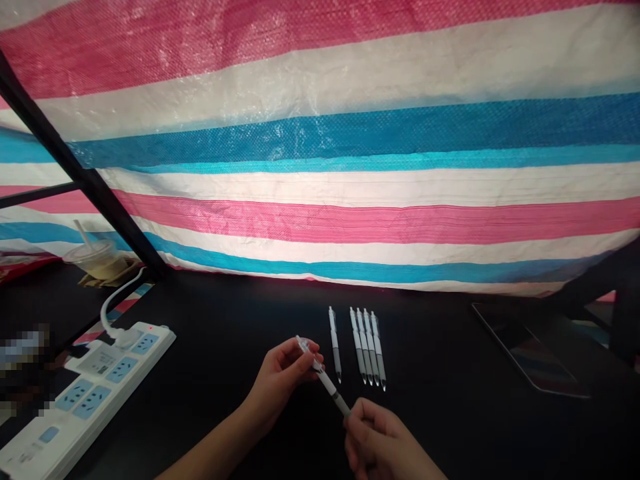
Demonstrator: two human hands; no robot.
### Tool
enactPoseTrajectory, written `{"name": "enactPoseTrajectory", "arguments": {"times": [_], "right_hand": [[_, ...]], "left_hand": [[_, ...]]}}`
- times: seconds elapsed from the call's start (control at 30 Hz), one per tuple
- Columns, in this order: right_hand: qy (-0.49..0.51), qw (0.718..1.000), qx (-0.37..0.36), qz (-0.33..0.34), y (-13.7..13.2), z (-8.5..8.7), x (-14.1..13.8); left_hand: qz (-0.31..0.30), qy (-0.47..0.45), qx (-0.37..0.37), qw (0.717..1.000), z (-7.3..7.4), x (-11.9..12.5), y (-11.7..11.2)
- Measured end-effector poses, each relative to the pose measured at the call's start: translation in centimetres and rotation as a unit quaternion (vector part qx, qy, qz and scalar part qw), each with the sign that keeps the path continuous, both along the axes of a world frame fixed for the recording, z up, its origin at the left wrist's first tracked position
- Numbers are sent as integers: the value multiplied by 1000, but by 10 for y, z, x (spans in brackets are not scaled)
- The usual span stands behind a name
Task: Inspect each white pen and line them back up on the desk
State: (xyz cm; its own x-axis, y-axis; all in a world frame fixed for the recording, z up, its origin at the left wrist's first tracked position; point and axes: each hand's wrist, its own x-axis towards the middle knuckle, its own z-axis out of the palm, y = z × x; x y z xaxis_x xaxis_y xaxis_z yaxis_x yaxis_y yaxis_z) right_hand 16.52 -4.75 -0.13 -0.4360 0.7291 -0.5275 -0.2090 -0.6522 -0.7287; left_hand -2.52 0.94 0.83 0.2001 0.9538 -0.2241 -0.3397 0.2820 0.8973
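Note:
Between my two hands a white pen (327,383) with a grey grip is held at a slant. My left hand (285,373) pinches its upper end, near the clip and push button. The fingers of my right hand (377,437) close round the lower end and hide the tip. Just beyond, a single white-and-grey pen (335,340) lies on the black table (240,320). To its right, several matching pens (367,347) lie side by side, their tips toward me.
A white power strip (120,380) with plugs and a cable runs along the left. Behind it stands a plastic cup with a straw (95,257). A dark tablet-like device (530,350) lies at the right. Striped plastic sheeting (350,220) hangs behind the table, beside a black metal frame (105,193).

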Motion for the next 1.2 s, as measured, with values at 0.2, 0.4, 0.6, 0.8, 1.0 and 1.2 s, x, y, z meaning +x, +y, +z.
{"name": "enactPoseTrajectory", "arguments": {"times": [0.2,0.4,0.6,0.8,1.0,1.2], "right_hand": [[3,1000,-11,10,-2,3,0],[9,1000,9,10,-2,0,0],[-8,1000,-23,-9,0,2,0],[-22,1000,18,0,-1,4,-1],[-54,998,24,1,-1,5,0],[-45,998,26,24,-2,7,-1]], "left_hand": [[-1,3,-4,1000,-1,0,0],[-6,-4,-5,1000,0,2,-1],[-2,2,-5,1000,0,1,0],[-10,-4,-2,1000,-1,0,-1],[-4,-5,-1,1000,-2,1,1],[-20,-30,-1,999,0,4,-2]]}}
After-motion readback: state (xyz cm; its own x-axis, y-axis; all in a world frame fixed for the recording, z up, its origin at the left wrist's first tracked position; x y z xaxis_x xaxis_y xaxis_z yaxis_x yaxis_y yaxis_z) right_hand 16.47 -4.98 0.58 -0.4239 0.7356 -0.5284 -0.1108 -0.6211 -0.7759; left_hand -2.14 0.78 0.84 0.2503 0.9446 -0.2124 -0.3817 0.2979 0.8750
